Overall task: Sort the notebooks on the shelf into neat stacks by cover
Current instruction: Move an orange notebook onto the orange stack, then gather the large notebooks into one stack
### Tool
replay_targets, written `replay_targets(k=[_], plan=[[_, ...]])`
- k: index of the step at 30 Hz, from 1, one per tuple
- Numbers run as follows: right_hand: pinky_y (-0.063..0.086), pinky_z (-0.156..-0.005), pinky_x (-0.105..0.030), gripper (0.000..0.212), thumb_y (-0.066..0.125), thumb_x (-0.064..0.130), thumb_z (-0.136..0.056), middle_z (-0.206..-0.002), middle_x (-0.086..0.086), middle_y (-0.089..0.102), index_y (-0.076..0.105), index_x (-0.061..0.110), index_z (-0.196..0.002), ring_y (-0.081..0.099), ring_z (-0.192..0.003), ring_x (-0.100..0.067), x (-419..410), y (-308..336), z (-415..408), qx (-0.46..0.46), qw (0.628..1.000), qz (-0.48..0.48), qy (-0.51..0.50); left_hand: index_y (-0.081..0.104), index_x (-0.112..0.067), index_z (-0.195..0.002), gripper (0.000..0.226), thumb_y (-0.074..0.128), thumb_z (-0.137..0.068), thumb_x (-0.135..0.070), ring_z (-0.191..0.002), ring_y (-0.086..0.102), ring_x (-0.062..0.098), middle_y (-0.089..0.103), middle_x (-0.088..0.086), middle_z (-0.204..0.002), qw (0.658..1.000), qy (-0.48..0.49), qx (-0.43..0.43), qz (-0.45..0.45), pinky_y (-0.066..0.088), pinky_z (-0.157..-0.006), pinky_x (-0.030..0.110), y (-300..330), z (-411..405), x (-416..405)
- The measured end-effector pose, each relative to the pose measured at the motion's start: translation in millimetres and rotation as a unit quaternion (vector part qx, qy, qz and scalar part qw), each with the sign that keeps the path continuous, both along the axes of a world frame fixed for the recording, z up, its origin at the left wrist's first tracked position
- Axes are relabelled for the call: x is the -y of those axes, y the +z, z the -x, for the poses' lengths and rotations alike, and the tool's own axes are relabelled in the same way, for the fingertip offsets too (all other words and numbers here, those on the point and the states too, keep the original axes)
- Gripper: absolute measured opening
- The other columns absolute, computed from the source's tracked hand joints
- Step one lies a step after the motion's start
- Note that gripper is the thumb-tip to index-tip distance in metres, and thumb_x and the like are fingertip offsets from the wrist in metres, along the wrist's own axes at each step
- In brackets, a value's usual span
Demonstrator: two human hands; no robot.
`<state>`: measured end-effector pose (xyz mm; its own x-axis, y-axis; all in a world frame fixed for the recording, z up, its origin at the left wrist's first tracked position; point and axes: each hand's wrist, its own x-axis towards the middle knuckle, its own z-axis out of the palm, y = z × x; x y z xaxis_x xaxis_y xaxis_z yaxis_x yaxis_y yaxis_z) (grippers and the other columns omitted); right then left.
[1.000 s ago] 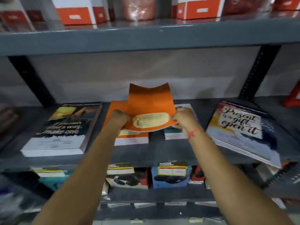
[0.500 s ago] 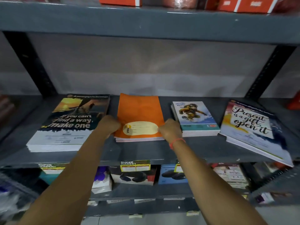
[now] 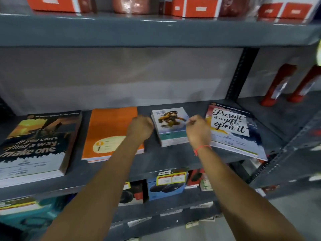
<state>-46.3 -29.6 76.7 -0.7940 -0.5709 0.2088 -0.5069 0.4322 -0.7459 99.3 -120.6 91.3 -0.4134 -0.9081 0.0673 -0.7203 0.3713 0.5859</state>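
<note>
Several notebook stacks lie on the grey shelf [image 3: 156,159]. From left: a dark stack reading "If you can't find a way, make one" [image 3: 34,145], an orange stack [image 3: 107,129], a small stack with a cartoon figure [image 3: 171,126], and a "Present is a gift, open it" stack [image 3: 232,129] overhanging the front edge. My left hand [image 3: 139,127] hovers curled over the orange stack's right edge. At the right side of the cartoon stack is my right hand [image 3: 198,131], fingers curled, with a red thread on the wrist. Neither hand visibly holds anything.
The shelf above [image 3: 156,30] carries orange-and-white boxes [image 3: 199,7]. Boxed goods with a price tag [image 3: 166,185] fill the shelf below. A black upright [image 3: 239,73] stands at the back right, red objects [image 3: 281,84] beyond it.
The orange notebook was laid flat on the orange stack and released. Both hands then shifted right, to either side of the cartoon stack.
</note>
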Motion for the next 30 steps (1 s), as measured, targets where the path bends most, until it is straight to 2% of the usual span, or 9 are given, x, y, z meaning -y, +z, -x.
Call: replay_targets(k=[3,6,10,14,18,21,24,27,30], plan=[[0.046,-0.078,-0.036,0.028,0.045,0.012,-0.088,-0.117,-0.022,0.059,0.062,0.005,-0.109,0.059,-0.105,-0.039,-31.4,-7.8,63.8,0.003,0.997,-0.048,-0.064,0.069,-0.003,-0.101,0.026,0.048,-0.088,-0.012,-0.104,0.061,0.032,0.068,0.017,-0.110,0.997,-0.041,-0.046,-0.044,0.046,-0.082,0.028,-10.9,73.9,-32.0],[0.044,-0.094,-0.042,0.035,0.045,0.013,-0.087,-0.126,-0.025,0.054,0.057,0.001,-0.118,0.053,-0.115,-0.041,-65.4,-21.0,124.4,0.025,0.985,-0.156,-0.071,0.066,0.005,-0.100,0.028,0.042,-0.089,-0.004,-0.105,0.060,0.036,0.066,0.023,-0.112,0.994,-0.102,0.014,-0.040,0.047,-0.084,0.035,-23.8,142.4,-58.3],[0.043,-0.096,-0.040,0.036,0.043,0.011,-0.088,-0.131,-0.025,0.054,0.057,-0.002,-0.119,0.050,-0.119,-0.040,-98.9,-40.3,184.3,0.097,0.967,-0.224,-0.078,0.059,0.011,-0.105,0.029,0.039,-0.088,-0.001,-0.106,0.058,0.041,0.061,0.029,-0.117,0.987,-0.107,0.109,-0.045,0.048,-0.085,0.040,-38.4,210.8,-78.8],[0.043,-0.078,-0.036,0.033,0.047,0.011,-0.088,-0.122,-0.026,0.061,0.058,-0.004,-0.115,0.056,-0.111,-0.040,-100.3,-46.4,201.8,0.144,0.971,-0.186,-0.043,0.052,0.006,-0.115,0.029,0.044,-0.091,-0.009,-0.109,0.056,0.041,0.058,0.026,-0.121,0.987,-0.051,0.112,-0.099,0.048,-0.086,0.043,-51.9,240.1,-88.4],[0.039,-0.068,-0.031,0.021,0.052,0.011,-0.087,-0.115,-0.024,0.064,0.062,-0.002,-0.100,0.061,-0.097,-0.035,-98.0,-45.6,221.0,0.210,0.968,-0.130,-0.043,0.047,0.000,-0.120,0.034,0.044,-0.087,-0.007,-0.115,0.051,0.041,0.055,0.023,-0.125,0.989,0.018,0.114,-0.091,0.046,-0.093,0.047,-56.7,253.9,-93.3],[0.041,-0.069,-0.027,0.029,0.058,0.008,-0.084,-0.118,-0.023,0.063,0.062,-0.005,-0.109,0.061,-0.103,-0.034,-100.5,-46.7,234.4,0.270,0.956,-0.087,-0.069,0.046,-0.005,-0.126,0.040,0.046,-0.088,-0.016,-0.121,0.047,0.039,0.052,0.021,-0.132,0.981,0.049,0.144,-0.123,0.040,-0.100,0.046,-58.6,257.2,-90.5],[0.042,-0.072,-0.027,0.029,0.058,0.003,-0.082,-0.116,-0.023,0.064,0.062,-0.008,-0.108,0.061,-0.107,-0.035,-101.3,-50.8,239.9,0.302,0.948,-0.068,-0.077,0.040,-0.008,-0.132,0.048,0.049,-0.088,-0.022,-0.125,0.043,0.036,0.046,0.019,-0.137,0.973,0.065,0.166,-0.146,0.037,-0.103,0.044,-59.8,259.8,-88.5],[0.042,-0.073,-0.028,0.032,0.057,0.002,-0.082,-0.116,-0.022,0.064,0.060,-0.008,-0.112,0.061,-0.101,-0.031,-104.2,-52.4,245.0,0.328,0.939,-0.061,-0.083,0.040,-0.007,-0.132,0.052,0.055,-0.086,-0.026,-0.123,0.043,0.036,0.045,0.019,-0.136,0.972,0.088,0.164,-0.146,0.039,-0.103,0.045,-56.1,259.8,-86.3],[0.045,-0.075,-0.032,0.034,0.059,-0.001,-0.080,-0.104,-0.021,0.063,0.059,-0.009,-0.113,0.060,-0.096,-0.029,-109.2,-52.4,255.9,0.366,0.925,-0.061,-0.079,0.047,-0.003,-0.127,0.045,0.052,-0.088,-0.025,-0.119,0.047,0.035,0.050,0.020,-0.130,0.973,0.085,0.164,-0.142,0.043,-0.099,0.044,-52.7,257.3,-85.3]])
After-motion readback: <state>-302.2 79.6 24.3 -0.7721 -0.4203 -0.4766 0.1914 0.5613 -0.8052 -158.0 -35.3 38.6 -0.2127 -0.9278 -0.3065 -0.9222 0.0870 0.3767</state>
